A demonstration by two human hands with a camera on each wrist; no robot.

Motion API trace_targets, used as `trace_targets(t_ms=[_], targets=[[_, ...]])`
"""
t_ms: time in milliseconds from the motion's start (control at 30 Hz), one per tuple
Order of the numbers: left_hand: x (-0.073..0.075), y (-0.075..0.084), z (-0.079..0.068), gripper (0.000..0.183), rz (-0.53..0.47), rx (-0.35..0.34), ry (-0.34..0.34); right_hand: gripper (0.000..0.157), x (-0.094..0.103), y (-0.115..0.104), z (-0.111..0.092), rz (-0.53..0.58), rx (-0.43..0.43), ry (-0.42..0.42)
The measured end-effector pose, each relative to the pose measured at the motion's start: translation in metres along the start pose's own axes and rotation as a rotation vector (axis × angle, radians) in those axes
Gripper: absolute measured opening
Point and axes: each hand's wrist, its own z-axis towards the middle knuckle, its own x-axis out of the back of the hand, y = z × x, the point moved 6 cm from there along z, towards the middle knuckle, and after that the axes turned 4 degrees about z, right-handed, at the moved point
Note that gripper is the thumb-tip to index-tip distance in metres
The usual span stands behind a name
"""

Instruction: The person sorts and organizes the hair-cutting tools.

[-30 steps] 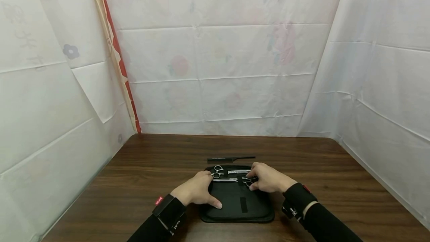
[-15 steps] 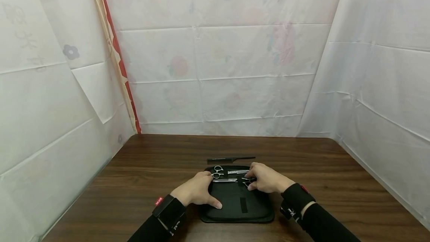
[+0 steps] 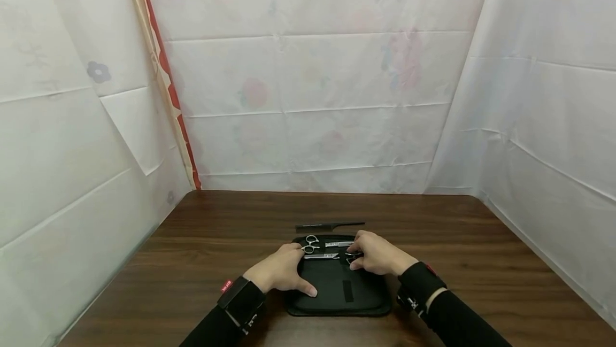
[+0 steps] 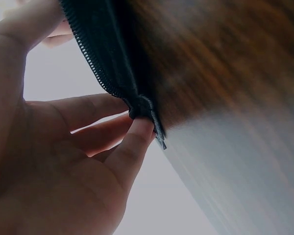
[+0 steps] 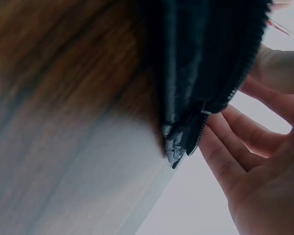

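Note:
In the head view a black zip case (image 3: 327,283) lies open on the table, with two silver pairs of scissors across its upper part. The upper scissors (image 3: 312,239) have their finger rings at the left, the lower scissors (image 3: 321,256) theirs at the right. My right hand (image 3: 382,253) pinches the lower pair's handles, hiding part of the rings. Resting on the case's left side is my left hand (image 3: 281,269), thumb extended over the black surface, fingers at the upper left edge. The left wrist view shows those fingers (image 4: 132,147) touching the zipped rim.
A black tail comb (image 3: 315,227) lies just beyond the case. The brown wooden table (image 3: 231,224) is bordered by white sheet walls (image 3: 313,138) at the back and both sides. A dark strap (image 3: 348,291) sits low on the case.
My right hand has shifted slightly left, its fingers still at the lower scissors' handles. The left hand stays in place on the case.

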Motion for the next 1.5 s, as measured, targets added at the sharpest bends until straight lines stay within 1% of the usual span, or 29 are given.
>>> trace_targets(t_ms=[267, 500, 733, 867, 1100, 1333, 1500], targets=[[0.000, -0.001, 0.001, 0.099, 0.005, -0.001, 0.004, 0.034, 0.001, 0.001, 0.000, 0.002, 0.003, 0.000], [0.000, 0.000, 0.005, 0.098, 0.024, -0.013, 0.010, 0.034, 0.002, 0.007, -0.001, 0.013, -0.014, 0.001], [0.000, 0.000, 0.004, 0.097, 0.025, -0.002, 0.007, 0.034, 0.002, 0.006, 0.000, 0.022, -0.009, -0.002], [0.000, 0.000, 0.004, 0.097, 0.026, -0.003, 0.006, 0.034, 0.003, 0.005, 0.001, 0.011, -0.013, -0.019], [0.001, -0.001, 0.003, 0.097, 0.022, 0.001, 0.009, 0.034, 0.005, 0.000, 0.005, -0.041, -0.010, -0.070], [0.001, 0.000, 0.002, 0.096, 0.021, -0.001, 0.011, 0.033, 0.005, -0.001, 0.007, -0.045, -0.055, -0.101], [0.000, 0.000, 0.001, 0.095, 0.015, 0.010, 0.009, 0.033, 0.006, -0.002, 0.007, -0.032, -0.036, -0.121]])
